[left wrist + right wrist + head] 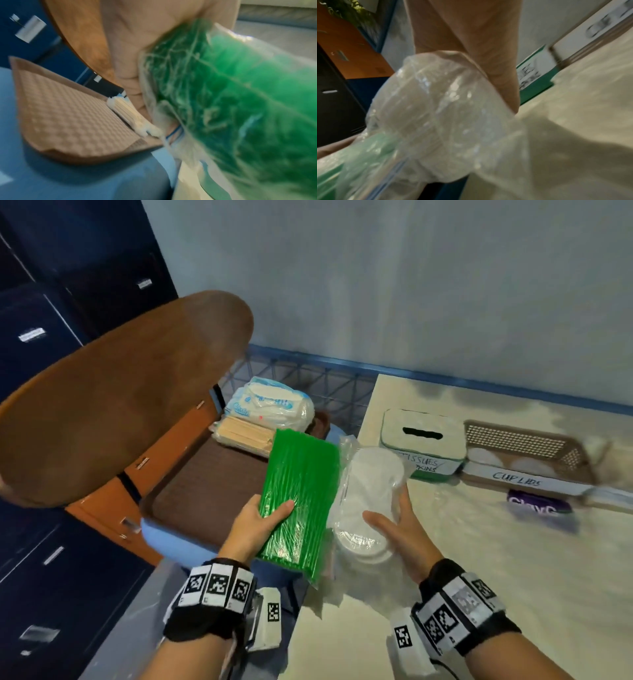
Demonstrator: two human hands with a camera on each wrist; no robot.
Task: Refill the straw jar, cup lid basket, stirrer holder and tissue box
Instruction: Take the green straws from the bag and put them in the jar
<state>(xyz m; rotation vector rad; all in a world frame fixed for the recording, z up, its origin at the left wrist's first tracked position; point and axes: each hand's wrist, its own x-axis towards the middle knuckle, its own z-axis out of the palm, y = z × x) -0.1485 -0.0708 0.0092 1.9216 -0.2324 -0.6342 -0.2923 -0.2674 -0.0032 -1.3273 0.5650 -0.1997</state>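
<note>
Head view: left hand (263, 517) grips the light, slippery straw pack (298, 501) mid-length; right hand (399, 529) clasps the crinkly lid bag (366, 484).

tissue box (424, 445): white front label, handwritten "TISSUES", second line partly hidden, ends "KINS" | cup lid basket (524, 455): white strip reads "CUP LIDS" | purple packet (537, 505) before basket: white lettering, blurred, unreadable | tissue pack (270, 407): blue print, illegible

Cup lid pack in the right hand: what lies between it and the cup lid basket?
In the head view, the tissue box sits between the cup lid pack and cup lid basket.
</note>
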